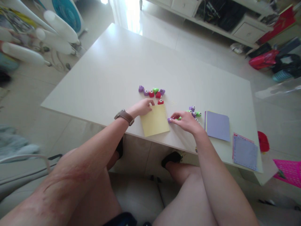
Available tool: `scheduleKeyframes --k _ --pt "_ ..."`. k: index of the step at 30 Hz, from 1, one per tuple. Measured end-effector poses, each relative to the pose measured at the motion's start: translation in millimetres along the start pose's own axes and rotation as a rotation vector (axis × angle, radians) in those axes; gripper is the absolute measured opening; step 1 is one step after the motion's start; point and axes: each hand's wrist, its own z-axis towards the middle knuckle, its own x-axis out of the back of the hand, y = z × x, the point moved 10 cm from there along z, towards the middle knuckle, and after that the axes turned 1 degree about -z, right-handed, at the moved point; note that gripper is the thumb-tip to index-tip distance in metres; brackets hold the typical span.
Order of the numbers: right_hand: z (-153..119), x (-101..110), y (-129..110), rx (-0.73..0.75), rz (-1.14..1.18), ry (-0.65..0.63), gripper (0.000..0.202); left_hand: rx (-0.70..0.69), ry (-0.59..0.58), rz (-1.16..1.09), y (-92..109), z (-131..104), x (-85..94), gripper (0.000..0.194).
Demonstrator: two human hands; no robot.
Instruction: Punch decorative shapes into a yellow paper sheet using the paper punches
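Observation:
A yellow paper sheet (155,121) lies at the near edge of the white table (105,72). My left hand (142,107), with a brown-strapped watch at its wrist, rests on the sheet's upper left corner, fingers slightly curled. Right of the sheet, my right hand (185,121) pinches a small purple craft punch (170,120) between thumb and fingers. A red punch (161,101) touches the sheet's top edge. Beyond it sits a row of purple, red and green punches (151,93). More purple and green punches (194,113) are grouped beyond my right hand, partly hidden by it.
To the right lie a stack of purple paper (217,125) and a second stack with patterned edges (245,151). A white cabinet (183,8) stands beyond the table. On the floor at left are a blue-and-white fan (67,14) and white bottle-like objects (25,54).

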Motion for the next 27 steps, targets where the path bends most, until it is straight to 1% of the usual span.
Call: scheduleKeyframes --k 11,27 --pt "-1.0 0.8 0.7 -0.011 0.004 0.002 0.010 0.021 -0.001 -0.004 -0.9 -1.2 1.0 0.034" --pt "-1.0 0.3 0.6 0.014 -0.001 0.009 0.012 0.013 0.019 0.028 0.0 -0.4 2.3 0.032"
